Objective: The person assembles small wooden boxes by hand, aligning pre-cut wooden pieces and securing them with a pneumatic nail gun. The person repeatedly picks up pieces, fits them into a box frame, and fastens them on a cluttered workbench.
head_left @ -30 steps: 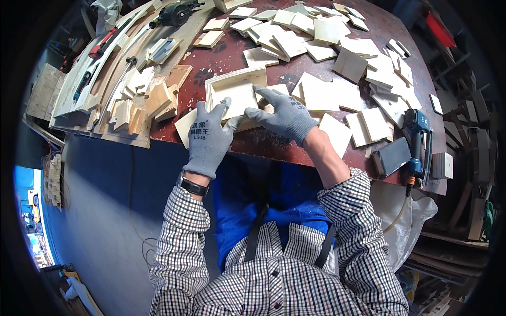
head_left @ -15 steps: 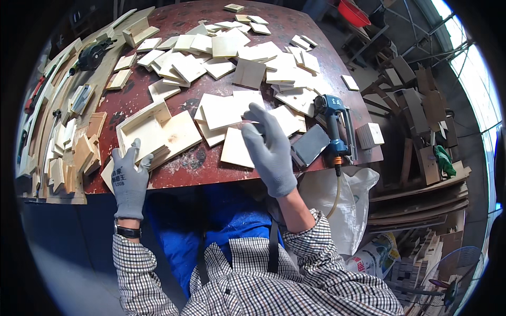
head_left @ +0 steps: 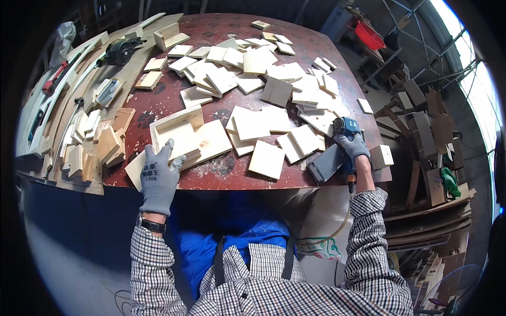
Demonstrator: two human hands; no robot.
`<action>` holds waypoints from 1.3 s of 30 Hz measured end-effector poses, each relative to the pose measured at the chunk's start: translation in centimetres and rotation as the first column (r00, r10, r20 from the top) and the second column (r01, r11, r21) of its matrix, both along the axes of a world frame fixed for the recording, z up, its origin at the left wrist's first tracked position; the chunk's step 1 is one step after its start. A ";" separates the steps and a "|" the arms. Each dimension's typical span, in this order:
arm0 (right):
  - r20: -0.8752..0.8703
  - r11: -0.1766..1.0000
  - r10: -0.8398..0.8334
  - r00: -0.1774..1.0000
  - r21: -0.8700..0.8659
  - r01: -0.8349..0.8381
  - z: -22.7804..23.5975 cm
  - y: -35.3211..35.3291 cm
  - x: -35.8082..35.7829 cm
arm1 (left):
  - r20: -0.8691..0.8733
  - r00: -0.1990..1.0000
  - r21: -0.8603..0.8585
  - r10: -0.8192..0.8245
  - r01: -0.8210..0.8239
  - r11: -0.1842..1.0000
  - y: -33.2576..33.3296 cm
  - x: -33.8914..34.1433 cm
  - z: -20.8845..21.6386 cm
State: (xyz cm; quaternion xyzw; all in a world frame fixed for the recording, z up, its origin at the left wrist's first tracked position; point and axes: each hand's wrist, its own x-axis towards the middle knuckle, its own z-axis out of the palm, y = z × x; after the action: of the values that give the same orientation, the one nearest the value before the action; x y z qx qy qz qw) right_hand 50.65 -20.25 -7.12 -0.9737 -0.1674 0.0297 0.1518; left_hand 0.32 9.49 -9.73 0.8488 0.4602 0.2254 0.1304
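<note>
My gloved left hand (head_left: 159,176) grips the near edge of a small open wooden box (head_left: 174,138), with its fingers over the rim. A flat wooden board (head_left: 213,141) sticks out at the box's right side. My gloved right hand (head_left: 354,146) is closed around the handle of a blue air nail gun (head_left: 348,125) near the table's right front edge. Its hose hangs over the edge; the hand hides much of the gun's body. Just left of the gun lies a dark grey block (head_left: 326,164). A square wooden panel (head_left: 267,159) lies between my hands.
Many loose pale panels (head_left: 258,60) cover the middle of the red table (head_left: 205,174). A small stack of blocks (head_left: 381,156) stands at the right edge. Offcuts (head_left: 108,145) and a dark power tool (head_left: 122,51) lie on the left. Scrap wood (head_left: 421,113) is piled beyond the right side.
My right hand has moved right, from open above the panels to a hold on the nail gun. My left hand stays on the box. The whole view has shifted.
</note>
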 end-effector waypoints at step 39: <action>-0.060 0.481 0.547 0.835 0.839 -0.255 16.8 -4.5 -15.9 | 0.019 1.000 -0.030 -0.018 0.018 0.999 -0.8 0.2 1.1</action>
State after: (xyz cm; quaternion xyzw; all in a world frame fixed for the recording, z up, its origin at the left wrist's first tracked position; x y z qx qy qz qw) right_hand 34.73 -24.77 9.71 -0.7099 -0.3612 0.1431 0.5875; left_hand 0.54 8.65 -8.66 0.8487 0.4546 0.2250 0.1494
